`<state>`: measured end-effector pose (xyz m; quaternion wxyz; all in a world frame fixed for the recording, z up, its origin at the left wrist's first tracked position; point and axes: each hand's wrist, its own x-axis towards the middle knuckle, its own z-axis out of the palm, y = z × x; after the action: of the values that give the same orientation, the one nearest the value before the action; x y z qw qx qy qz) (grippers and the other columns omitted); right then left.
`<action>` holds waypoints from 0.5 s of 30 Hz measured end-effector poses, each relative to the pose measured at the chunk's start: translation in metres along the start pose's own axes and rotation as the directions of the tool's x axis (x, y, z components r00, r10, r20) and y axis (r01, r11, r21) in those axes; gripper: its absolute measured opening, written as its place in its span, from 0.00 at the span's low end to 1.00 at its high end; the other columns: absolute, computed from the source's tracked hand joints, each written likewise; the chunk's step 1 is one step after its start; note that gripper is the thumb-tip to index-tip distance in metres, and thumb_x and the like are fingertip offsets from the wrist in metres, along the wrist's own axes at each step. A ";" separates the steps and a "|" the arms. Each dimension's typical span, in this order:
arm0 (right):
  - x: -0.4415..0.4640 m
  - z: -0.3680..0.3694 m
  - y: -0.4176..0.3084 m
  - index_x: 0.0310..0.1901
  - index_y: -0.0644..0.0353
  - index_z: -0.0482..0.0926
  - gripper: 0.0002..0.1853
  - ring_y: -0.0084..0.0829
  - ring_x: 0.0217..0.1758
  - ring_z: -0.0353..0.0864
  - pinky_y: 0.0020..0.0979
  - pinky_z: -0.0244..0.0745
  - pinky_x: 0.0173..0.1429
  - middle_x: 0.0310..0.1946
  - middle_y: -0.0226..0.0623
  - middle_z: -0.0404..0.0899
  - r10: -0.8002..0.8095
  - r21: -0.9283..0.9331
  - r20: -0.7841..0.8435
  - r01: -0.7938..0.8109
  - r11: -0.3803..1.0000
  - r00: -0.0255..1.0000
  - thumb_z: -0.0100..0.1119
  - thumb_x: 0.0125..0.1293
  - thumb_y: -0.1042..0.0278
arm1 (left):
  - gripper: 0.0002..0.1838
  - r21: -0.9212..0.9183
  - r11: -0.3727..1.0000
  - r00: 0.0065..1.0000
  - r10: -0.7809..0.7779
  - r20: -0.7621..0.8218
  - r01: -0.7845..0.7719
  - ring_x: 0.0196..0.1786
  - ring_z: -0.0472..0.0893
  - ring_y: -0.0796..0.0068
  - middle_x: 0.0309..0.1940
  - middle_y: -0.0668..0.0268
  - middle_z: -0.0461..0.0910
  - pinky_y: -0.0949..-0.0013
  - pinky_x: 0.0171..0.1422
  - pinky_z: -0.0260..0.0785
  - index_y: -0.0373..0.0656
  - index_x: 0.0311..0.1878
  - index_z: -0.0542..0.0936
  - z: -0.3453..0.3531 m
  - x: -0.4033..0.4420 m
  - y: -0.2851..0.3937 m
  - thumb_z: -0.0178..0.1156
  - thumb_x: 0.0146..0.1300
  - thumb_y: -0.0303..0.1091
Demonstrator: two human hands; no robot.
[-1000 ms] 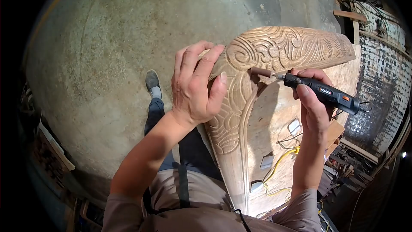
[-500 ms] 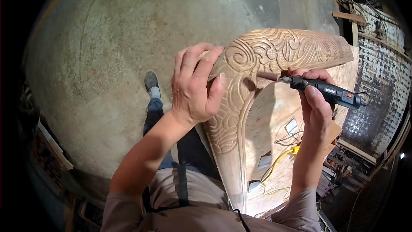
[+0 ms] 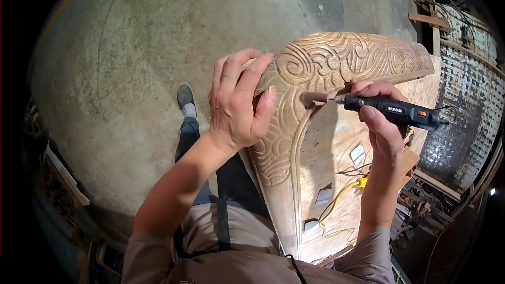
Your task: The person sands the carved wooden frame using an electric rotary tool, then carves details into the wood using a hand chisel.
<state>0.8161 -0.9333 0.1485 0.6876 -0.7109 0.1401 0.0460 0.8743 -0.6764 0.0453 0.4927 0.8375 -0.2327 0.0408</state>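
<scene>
My right hand is wrapped round a black rotary tool with an orange switch. A brownish sanding tip on the tool lies at the inner corner of the carved wooden piece. Scrolls and wavy grooves cover the wood around that corner. My left hand rests on the outer edge of the bend, thumb and fingers spread over it. Whether the tip presses on the wood I cannot tell.
Under the carving lies a pale plywood board with a yellow cord and small pale squares of sheet. A small wooden box stands at its right. Wood scraps lie beyond. Concrete floor stretches left.
The rotary tool has shifted left and slightly down, bringing its tip from beside the inner edge to the inner corner. My left hand has stayed nearly in place.
</scene>
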 end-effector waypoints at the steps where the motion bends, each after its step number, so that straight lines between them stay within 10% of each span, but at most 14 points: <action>1: 0.000 0.000 0.000 0.47 0.68 0.82 0.18 0.32 0.51 0.82 0.37 0.75 0.64 0.47 0.44 0.84 -0.007 -0.004 0.015 0.007 1.000 1.000 0.74 0.56 0.72 | 0.27 -0.003 1.000 1.000 -0.007 0.012 0.007 0.58 0.73 0.46 0.57 0.46 0.76 0.52 0.66 0.66 0.34 0.60 0.78 0.000 0.000 0.000 0.55 0.57 0.35; 15: 0.004 -0.007 0.003 0.45 0.69 0.82 0.15 0.33 0.52 0.81 0.38 0.75 0.62 0.46 0.46 0.83 -0.034 0.012 0.132 0.033 0.999 0.991 0.71 0.54 0.76 | 0.26 0.014 1.000 1.000 0.014 -0.015 -0.014 0.56 0.73 0.48 0.55 0.50 0.76 0.53 0.63 0.69 0.34 0.58 0.80 0.001 0.000 -0.001 0.58 0.56 0.35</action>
<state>0.8186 -0.9412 0.1452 0.6996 -0.7051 0.0823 0.0810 0.8747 -0.6768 0.0442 0.4884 0.8389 -0.2344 0.0521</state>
